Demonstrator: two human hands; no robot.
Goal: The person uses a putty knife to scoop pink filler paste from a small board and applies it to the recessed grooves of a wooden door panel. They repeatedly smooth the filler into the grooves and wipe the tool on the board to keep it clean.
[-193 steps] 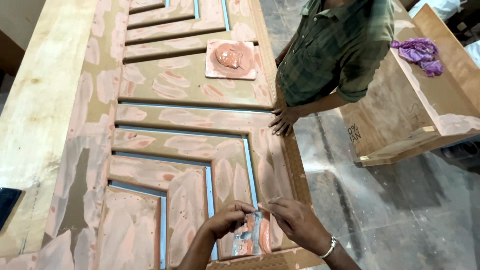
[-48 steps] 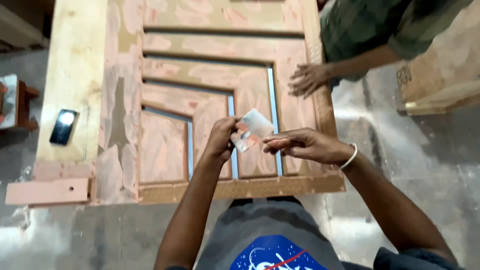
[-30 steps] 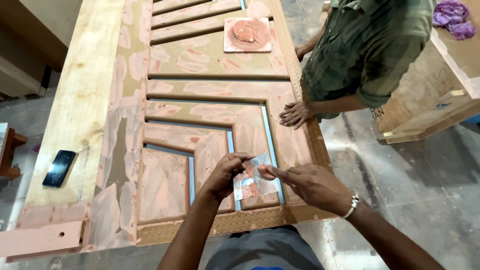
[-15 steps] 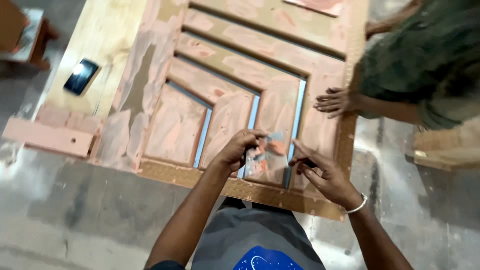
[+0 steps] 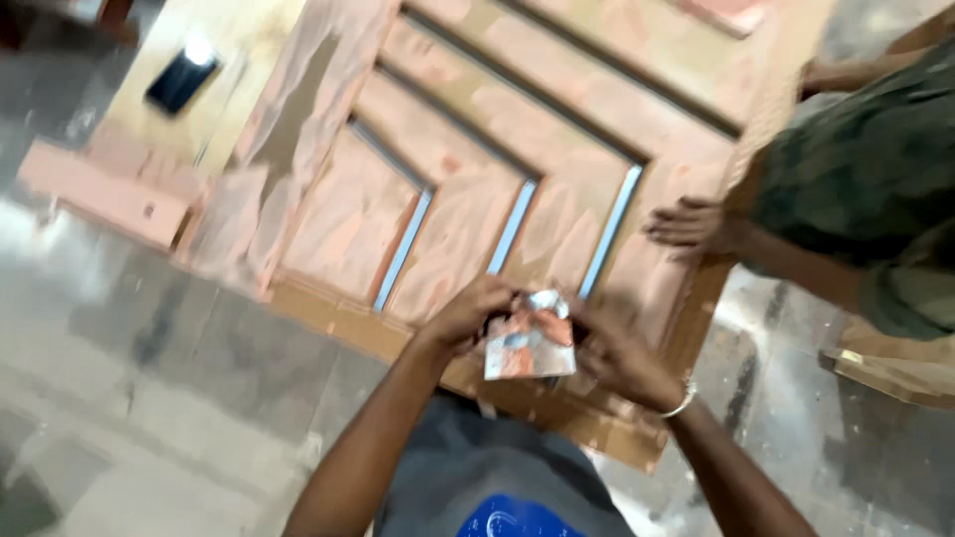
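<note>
My left hand (image 5: 468, 316) and my right hand (image 5: 619, 350) both grip a small flat metal scraper blade (image 5: 529, 346) smeared with pinkish filler, held between them just above the near edge of a wooden door panel (image 5: 468, 214). The panel lies flat, has stepped grooves with pale blue-grey strips, and is coated in patches of pink filler. The view is blurred, so the finger positions are unclear.
Another person in a green checked shirt (image 5: 865, 179) stands at the right with a hand (image 5: 688, 223) resting on the panel's right rail. A dark phone (image 5: 183, 78) lies on the plank at upper left. A loose wooden offcut (image 5: 104, 194) sits at left. Grey concrete floor (image 5: 139, 398) lies below.
The view has swung and tilted, and the panel now runs diagonally. My hands stay together on the scraper, which now sits lower, near the panel's front edge. The other person's hand stays on the rail.
</note>
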